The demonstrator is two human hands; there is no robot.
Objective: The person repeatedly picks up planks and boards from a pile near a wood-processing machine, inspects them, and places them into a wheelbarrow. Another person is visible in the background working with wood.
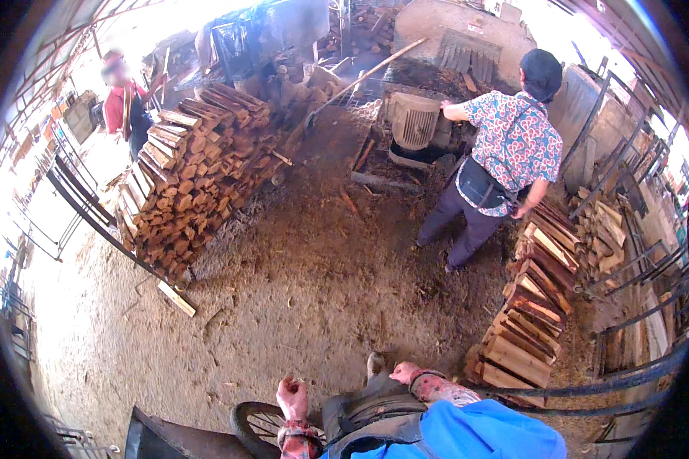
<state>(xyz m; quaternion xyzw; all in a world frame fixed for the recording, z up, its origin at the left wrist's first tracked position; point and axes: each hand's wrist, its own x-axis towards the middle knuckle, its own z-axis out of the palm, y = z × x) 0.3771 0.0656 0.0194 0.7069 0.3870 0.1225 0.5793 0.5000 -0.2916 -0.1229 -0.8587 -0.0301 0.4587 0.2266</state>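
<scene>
My left hand (292,398) is raised at the lower middle with its fingers curled in, and I see nothing in it. Beside and below it is a spoked wheel (259,422) with a dark tyre. My right hand (405,372) is held in front of my body, its fingers bent closed, with nothing visible in them. A patterned red and white sleeve covers each forearm. Between the hands, a dark shoe or boot (375,366) shows above my dark clothing. Nearest my right side lies a row of split firewood (517,353).
A big stack of split logs (199,176) stands on the left by a black metal rack (99,210). A co-worker in a patterned shirt (509,141) stands by a motor (413,118); another person (119,107) is far left. A long pole (367,76) leans at the back.
</scene>
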